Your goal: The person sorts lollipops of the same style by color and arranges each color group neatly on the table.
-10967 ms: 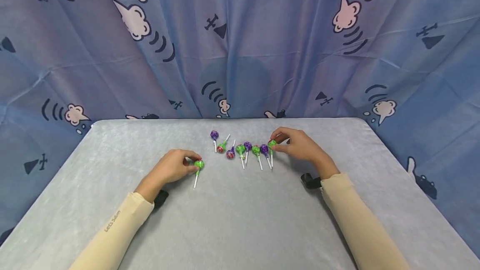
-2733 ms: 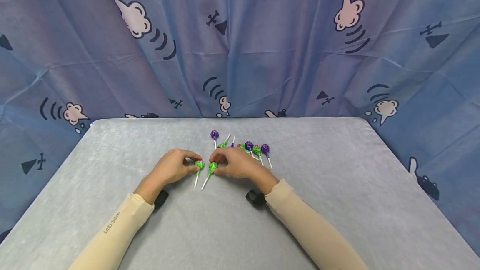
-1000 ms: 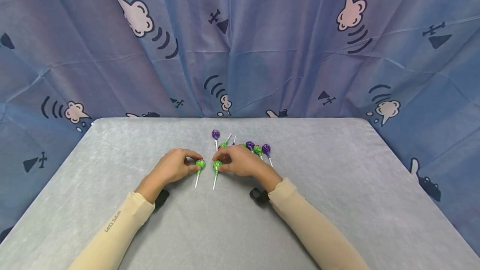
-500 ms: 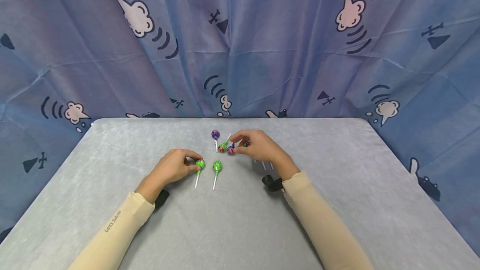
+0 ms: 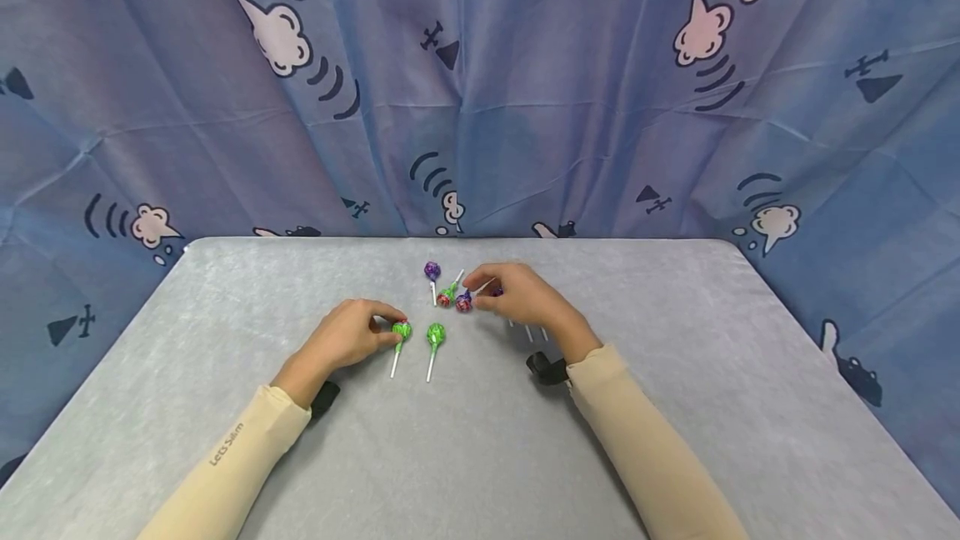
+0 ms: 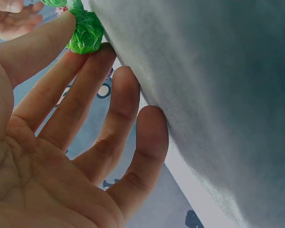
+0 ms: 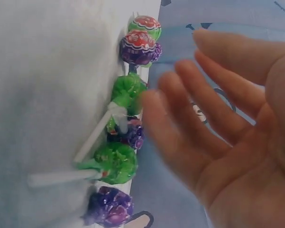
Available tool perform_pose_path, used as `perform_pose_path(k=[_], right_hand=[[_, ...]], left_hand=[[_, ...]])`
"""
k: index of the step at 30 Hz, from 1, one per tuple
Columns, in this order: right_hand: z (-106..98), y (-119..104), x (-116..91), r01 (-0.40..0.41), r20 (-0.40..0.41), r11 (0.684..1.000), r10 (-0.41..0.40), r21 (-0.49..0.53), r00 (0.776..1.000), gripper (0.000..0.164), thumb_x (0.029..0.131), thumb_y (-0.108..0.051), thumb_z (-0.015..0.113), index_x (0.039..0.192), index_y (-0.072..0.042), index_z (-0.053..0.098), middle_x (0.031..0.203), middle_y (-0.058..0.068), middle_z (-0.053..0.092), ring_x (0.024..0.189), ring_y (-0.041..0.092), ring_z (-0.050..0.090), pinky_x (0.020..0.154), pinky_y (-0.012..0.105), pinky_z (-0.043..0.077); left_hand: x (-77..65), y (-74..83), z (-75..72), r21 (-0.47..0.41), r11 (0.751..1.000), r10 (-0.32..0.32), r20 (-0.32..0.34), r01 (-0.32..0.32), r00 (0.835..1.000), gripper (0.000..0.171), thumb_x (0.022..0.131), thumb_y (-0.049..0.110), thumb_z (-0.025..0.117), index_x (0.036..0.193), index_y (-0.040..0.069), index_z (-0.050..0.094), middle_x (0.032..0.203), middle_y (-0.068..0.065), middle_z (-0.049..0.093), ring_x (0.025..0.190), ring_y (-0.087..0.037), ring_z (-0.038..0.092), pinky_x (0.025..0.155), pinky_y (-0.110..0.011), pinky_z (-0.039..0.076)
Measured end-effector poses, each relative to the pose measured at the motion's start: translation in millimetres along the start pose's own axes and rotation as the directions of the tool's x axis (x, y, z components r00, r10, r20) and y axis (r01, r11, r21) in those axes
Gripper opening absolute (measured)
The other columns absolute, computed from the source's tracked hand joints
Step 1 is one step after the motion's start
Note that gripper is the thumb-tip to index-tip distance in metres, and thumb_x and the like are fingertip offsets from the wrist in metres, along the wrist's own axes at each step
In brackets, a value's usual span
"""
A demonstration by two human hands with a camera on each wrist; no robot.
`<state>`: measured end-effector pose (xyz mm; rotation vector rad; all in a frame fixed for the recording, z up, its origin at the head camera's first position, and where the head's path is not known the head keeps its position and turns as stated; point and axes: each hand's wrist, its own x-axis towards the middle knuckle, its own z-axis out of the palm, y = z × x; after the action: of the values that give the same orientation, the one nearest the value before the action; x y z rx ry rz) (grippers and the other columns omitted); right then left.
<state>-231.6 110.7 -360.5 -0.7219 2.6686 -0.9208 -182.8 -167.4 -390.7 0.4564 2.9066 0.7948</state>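
My left hand [image 5: 348,333] pinches the wrapped head of a green lollipop [image 5: 402,330] between thumb and fingers, its white stick pointing toward me on the table. A second green lollipop [image 5: 436,334] lies just right of it, untouched. Over the row farther back hovers my right hand [image 5: 521,298], fingers loosely bent, with a purple-and-red lollipop [image 5: 464,301] at its fingertips. The right wrist view shows nothing between those fingers, beside a green lollipop [image 7: 128,92], another green lollipop [image 7: 116,162] and a purple lollipop [image 7: 111,205]. From the head view, my right hand hides most of these.
A purple lollipop [image 5: 432,271] and a green-and-red lollipop [image 5: 446,297] with its stick pointing away lie at the back middle. The grey cloth-covered table [image 5: 480,457] ends at a blue patterned curtain [image 5: 480,107] behind.
My right hand brought a green lollipop from the row's right end to beside the left-hand one, turned its stick straighter, let go, and moved back right over the row. My left hand stays put.
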Motion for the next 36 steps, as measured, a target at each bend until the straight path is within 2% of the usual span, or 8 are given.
perform_pose_path(k=[4,13,24,31,36], right_hand=[[1,2,0,-0.02,0.007,0.999,0.02,-0.026,1.0,0.027,0.097,-0.017,0.065,0.123,-0.011,0.068,0.119,0.007,0.071,0.111,0.024,0.065,0.095,0.04,0.051],[1,8,2,-0.08,-0.017,0.993,0.079,-0.084,0.997,0.03,0.094,-0.015,0.068,0.123,-0.011,0.068,0.117,0.006,0.072,0.106,0.021,0.067,0.086,0.035,0.054],[5,10,5,-0.132,-0.039,0.978,0.127,-0.161,0.991,0.032,0.091,-0.013,0.072,0.123,-0.015,0.069,0.116,0.004,0.071,0.107,0.021,0.064,0.094,0.04,0.051],[7,13,8,-0.078,-0.027,0.971,0.074,-0.225,0.997,0.034,0.09,-0.009,0.072,0.124,-0.013,0.07,0.111,0.006,0.07,0.1,0.02,0.062,0.094,0.04,0.049],[7,15,8,-0.053,-0.006,0.969,0.053,-0.241,0.999,0.033,0.088,-0.007,0.073,0.121,-0.012,0.071,0.112,0.006,0.07,0.101,0.021,0.062,0.096,0.041,0.048]], left_hand=[[-0.1,0.4,0.1,-0.004,1.0,-0.004,-0.001,0.004,1.0,0.03,0.085,0.023,0.078,0.114,0.018,0.076,0.111,-0.005,0.073,0.081,-0.013,0.058,0.069,-0.031,0.044],[0.2,-0.4,0.9,-0.008,1.0,-0.006,-0.003,0.006,1.0,0.03,0.085,0.024,0.078,0.115,0.019,0.076,0.112,-0.005,0.073,0.081,-0.013,0.059,0.069,-0.032,0.044],[0.8,2.6,0.5,0.001,0.999,-0.032,0.013,0.032,0.999,0.029,0.086,0.025,0.078,0.115,0.021,0.076,0.115,-0.005,0.073,0.085,-0.014,0.06,0.072,-0.033,0.046],[0.8,5.0,-3.0,-0.003,0.999,-0.045,0.027,0.045,0.999,0.03,0.086,0.025,0.078,0.115,0.021,0.076,0.118,-0.005,0.072,0.088,-0.015,0.062,0.075,-0.035,0.047],[-0.3,5.5,-3.2,-0.004,0.999,-0.045,0.022,0.045,0.999,0.03,0.086,0.025,0.078,0.116,0.02,0.076,0.118,-0.005,0.072,0.088,-0.016,0.062,0.075,-0.034,0.047]])
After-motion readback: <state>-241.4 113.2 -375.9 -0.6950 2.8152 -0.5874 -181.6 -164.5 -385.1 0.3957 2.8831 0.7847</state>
